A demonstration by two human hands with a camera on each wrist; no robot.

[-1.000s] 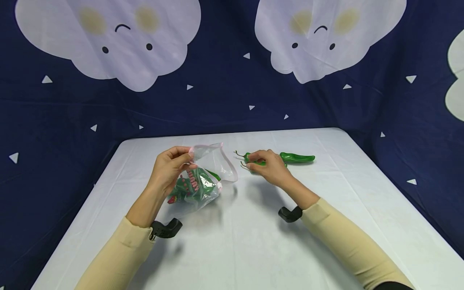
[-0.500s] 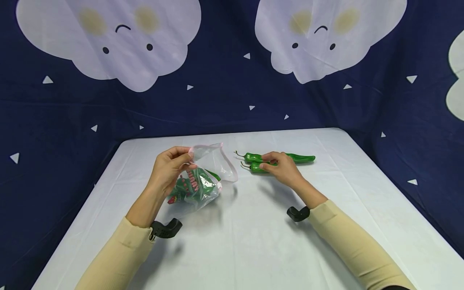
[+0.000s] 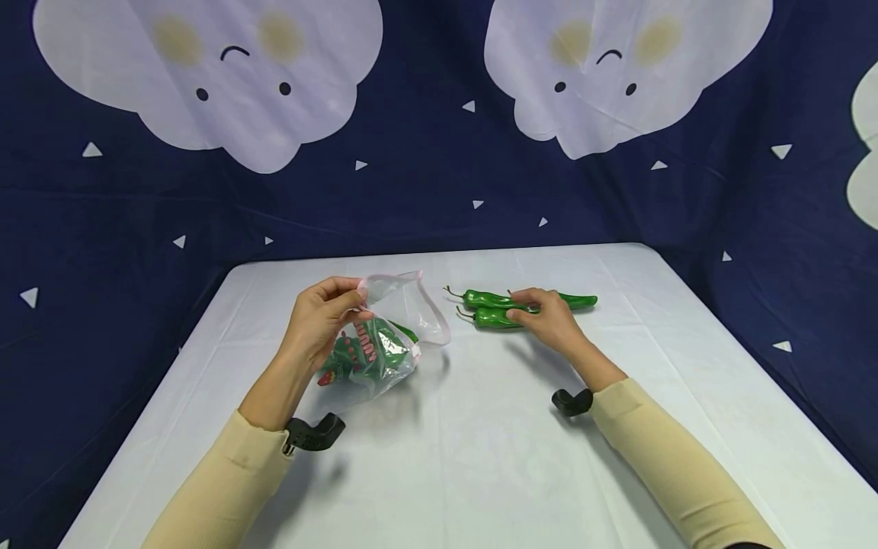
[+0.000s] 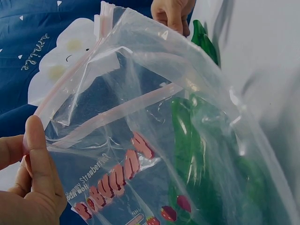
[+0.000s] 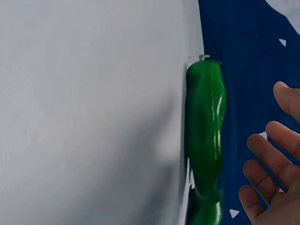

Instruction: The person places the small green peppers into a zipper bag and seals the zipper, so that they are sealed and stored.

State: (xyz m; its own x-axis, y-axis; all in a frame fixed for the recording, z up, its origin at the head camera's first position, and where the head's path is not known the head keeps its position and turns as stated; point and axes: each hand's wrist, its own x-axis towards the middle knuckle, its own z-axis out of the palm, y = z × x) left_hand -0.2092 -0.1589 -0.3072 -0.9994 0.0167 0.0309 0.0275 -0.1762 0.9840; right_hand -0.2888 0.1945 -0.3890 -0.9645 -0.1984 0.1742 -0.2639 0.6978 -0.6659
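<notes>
My left hand [image 3: 322,320] pinches the pink-edged rim of a clear zip bag [image 3: 405,293] with its thumb and fingers. The bag's mouth gapes toward the right, and green peppers [image 4: 192,150] show through its printed plastic. On the table lie long green peppers: one at the back [image 3: 483,300], one in front [image 3: 492,318], and another [image 3: 579,301] reaching out to the right behind my hand. Over them hovers my right hand [image 3: 549,319]. Its fingers are loosely bent and spread in the right wrist view, apart from the nearest pepper [image 5: 206,126].
A white cloth covers the table [image 3: 439,457]. Behind its far edge hangs a dark blue curtain [image 3: 425,206] with cloud and triangle prints. A black wrist camera [image 3: 315,432] sits by the left cuff and another [image 3: 571,402] by the right.
My right hand has slid rightward along the peppers, away from their stem ends, uncovering more of the two left ones. The peppers, the bag and my left hand stay in place.
</notes>
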